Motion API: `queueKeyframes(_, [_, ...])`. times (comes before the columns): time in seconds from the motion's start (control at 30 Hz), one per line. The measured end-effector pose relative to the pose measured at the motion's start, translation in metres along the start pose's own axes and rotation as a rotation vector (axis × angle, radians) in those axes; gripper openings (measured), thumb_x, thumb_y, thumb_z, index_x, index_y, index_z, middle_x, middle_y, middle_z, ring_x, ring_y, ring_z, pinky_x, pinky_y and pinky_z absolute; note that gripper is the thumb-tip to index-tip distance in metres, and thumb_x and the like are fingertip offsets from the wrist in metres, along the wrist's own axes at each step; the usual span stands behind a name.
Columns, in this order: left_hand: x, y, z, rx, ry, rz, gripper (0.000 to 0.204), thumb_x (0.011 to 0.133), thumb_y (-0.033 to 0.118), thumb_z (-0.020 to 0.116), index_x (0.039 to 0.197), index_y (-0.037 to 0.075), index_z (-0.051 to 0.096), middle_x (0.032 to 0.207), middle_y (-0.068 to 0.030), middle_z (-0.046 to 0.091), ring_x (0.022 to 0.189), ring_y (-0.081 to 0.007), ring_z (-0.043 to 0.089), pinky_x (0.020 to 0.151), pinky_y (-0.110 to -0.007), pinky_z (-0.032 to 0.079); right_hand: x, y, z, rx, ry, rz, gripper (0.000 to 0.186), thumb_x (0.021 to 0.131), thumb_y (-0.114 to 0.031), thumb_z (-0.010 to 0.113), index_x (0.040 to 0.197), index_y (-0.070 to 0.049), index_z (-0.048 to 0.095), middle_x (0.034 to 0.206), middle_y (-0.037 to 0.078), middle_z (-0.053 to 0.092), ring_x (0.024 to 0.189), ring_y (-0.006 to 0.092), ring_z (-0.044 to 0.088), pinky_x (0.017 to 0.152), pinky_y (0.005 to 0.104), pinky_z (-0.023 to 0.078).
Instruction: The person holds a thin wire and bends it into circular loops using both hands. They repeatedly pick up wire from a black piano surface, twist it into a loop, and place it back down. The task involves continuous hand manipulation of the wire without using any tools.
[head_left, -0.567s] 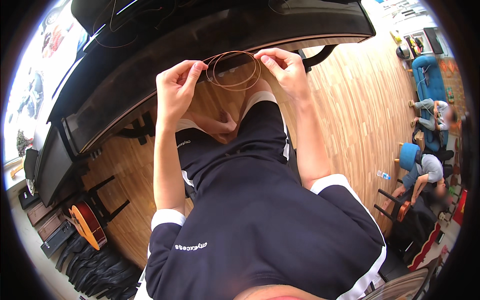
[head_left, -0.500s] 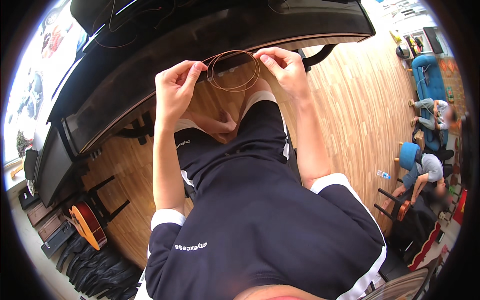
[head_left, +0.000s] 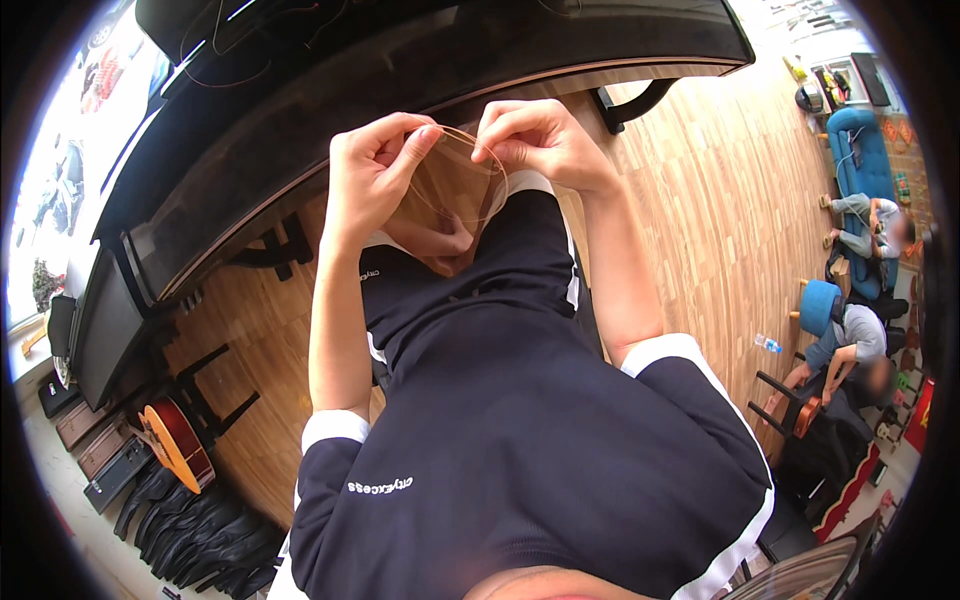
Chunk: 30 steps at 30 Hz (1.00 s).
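Observation:
A thin copper-coloured coiled guitar string (head_left: 506, 190) hangs in loose loops between my two hands, above my lap. My left hand (head_left: 372, 178) pinches the upper left of the coil between thumb and index finger. On the other side my right hand (head_left: 548, 148) has its fingertips closed on the coil's upper right part. Both hands are raised in front of the glossy black edge of a long piece of furniture (head_left: 400, 85). Against my legs the lower strands are faint, and the string's ends cannot be made out.
An acoustic guitar (head_left: 178, 447) and several black bags (head_left: 190, 525) are at the lower left. To the right, one person (head_left: 860, 335) sits holding a small wooden instrument (head_left: 806, 415); another person (head_left: 868, 222) sits by a blue sofa (head_left: 853, 160). A plastic bottle (head_left: 768, 344) lies on the wooden floor.
My hands have come closer together, the right one moving left and the left one slightly right. The coil has tilted, and its loops now hang lower over my lap.

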<state>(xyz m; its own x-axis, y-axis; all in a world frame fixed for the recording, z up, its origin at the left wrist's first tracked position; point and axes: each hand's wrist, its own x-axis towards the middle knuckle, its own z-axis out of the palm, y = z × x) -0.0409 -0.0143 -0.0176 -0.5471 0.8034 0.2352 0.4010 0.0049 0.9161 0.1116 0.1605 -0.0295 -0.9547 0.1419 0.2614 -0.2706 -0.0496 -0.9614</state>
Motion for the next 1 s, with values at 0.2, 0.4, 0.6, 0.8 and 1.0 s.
queueKeyframes(0.2, [0.000, 0.010, 0.003, -0.011, 0.073, 0.006, 0.016, 0.090, 0.014, 0.072, 0.086, -0.001, 0.072, 0.053, 0.0068, 0.035, 0.052, -0.0019, 0.029, 0.047, -0.022, 0.025, 0.006, 0.008, 0.012, 0.207, 0.012, -0.057, 0.007, 0.093, -0.004, 0.063, 0.092, 0.001, 0.067, 0.090, 0.009, 0.063, 0.077, 0.0171, 0.063, 0.070, 0.0275, 0.052])
queueKeyframes(0.4, [0.002, 0.007, 0.010, 0.079, 0.144, 0.100, 0.017, 0.091, 0.013, 0.071, 0.083, -0.001, 0.071, 0.050, 0.0030, 0.035, 0.049, -0.0039, 0.028, 0.046, -0.024, 0.025, 0.005, 0.019, 0.029, 0.674, -0.002, -0.022, 0.015, 0.097, -0.015, 0.061, 0.097, 0.000, 0.065, 0.082, 0.009, 0.064, 0.073, 0.0191, 0.063, 0.068, 0.0297, 0.052])
queueKeyframes(0.6, [0.001, 0.007, 0.007, 0.121, 0.208, 0.094, 0.017, 0.092, 0.013, 0.070, 0.083, -0.002, 0.070, 0.050, 0.0006, 0.044, 0.048, -0.0034, 0.033, 0.046, -0.023, 0.028, 0.001, 0.024, 0.028, 0.559, 0.049, 0.047, 0.024, 0.101, -0.018, 0.052, 0.107, 0.003, 0.063, 0.068, 0.008, 0.062, 0.070, 0.0185, 0.063, 0.068, 0.0292, 0.052])
queueKeyframes(0.8, [0.001, 0.012, 0.000, 0.185, 0.201, 0.118, 0.014, 0.091, 0.012, 0.071, 0.086, -0.001, 0.072, 0.052, -0.0011, 0.051, 0.048, -0.0037, 0.037, 0.046, -0.022, 0.031, -0.005, 0.005, 0.016, 0.589, 0.116, 0.130, 0.037, 0.104, -0.026, 0.044, 0.110, 0.007, 0.062, 0.068, 0.010, 0.062, 0.066, 0.0175, 0.062, 0.064, 0.0290, 0.052])
queueKeyframes(1.0, [-0.003, 0.015, -0.005, 0.218, 0.217, 0.150, 0.011, 0.090, 0.011, 0.072, 0.090, 0.000, 0.075, 0.054, -0.0009, 0.053, 0.048, -0.0031, 0.038, 0.046, -0.021, 0.032, -0.019, 0.004, 0.010, 0.264, 0.209, 0.117, 0.028, 0.101, -0.024, 0.053, 0.099, 0.001, 0.066, 0.075, 0.007, 0.064, 0.069, 0.0135, 0.062, 0.062, 0.0271, 0.052])
